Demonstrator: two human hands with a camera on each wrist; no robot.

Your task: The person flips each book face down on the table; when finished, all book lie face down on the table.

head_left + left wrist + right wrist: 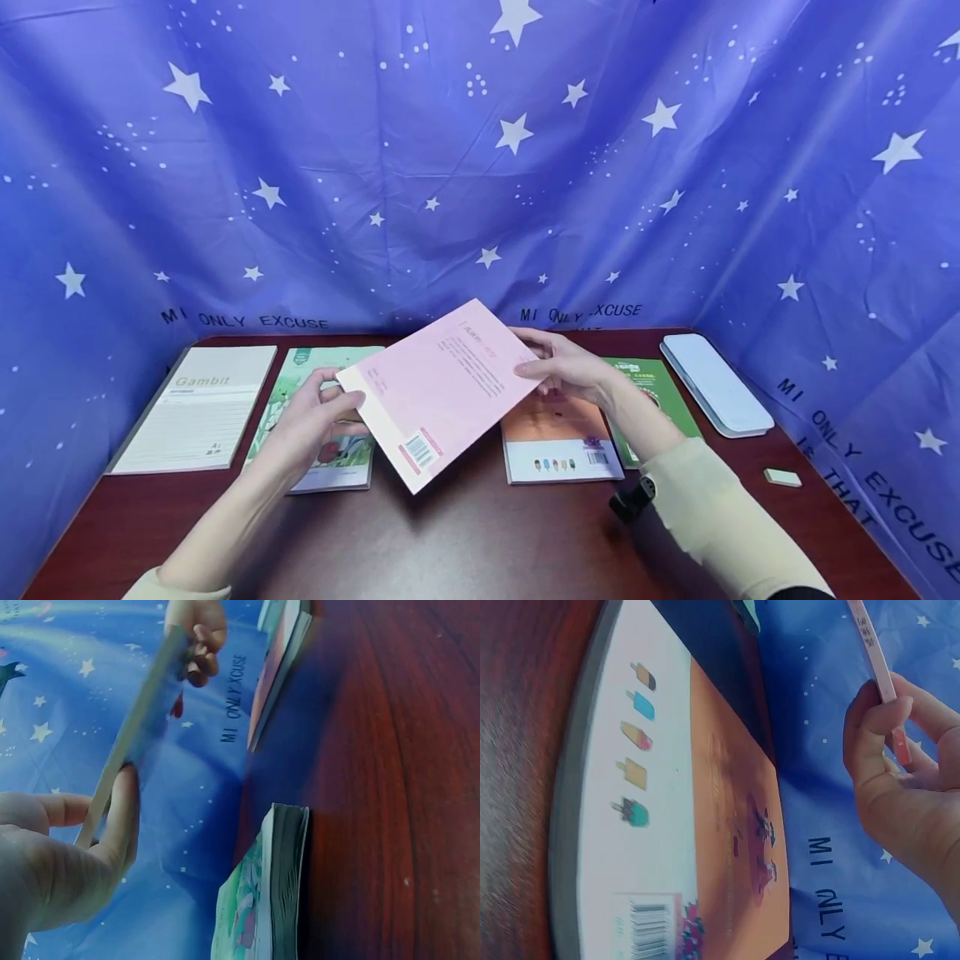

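Observation:
A pink book (442, 387) is held tilted above the middle of the table, its back cover with a barcode turned up in the head view. My left hand (311, 421) pinches its left corner, thumb on top and fingers beneath. At the opposite end my right hand (566, 367) grips the upper right edge between thumb and fingers. Seen edge-on in the left wrist view, the book (135, 727) is thin and clear of the table. Under my right hand lies an orange and white book (735, 817) with ice-pop pictures. A green illustrated book (300, 450) lies below my left hand.
A cream Gambit notebook (198, 417) lies at the far left. A dark green book (660, 400) sits partly behind my right forearm. On the right are a white case (716, 383) and a small eraser (782, 477). A blue starry curtain (420, 167) surrounds the dark red table (465, 542).

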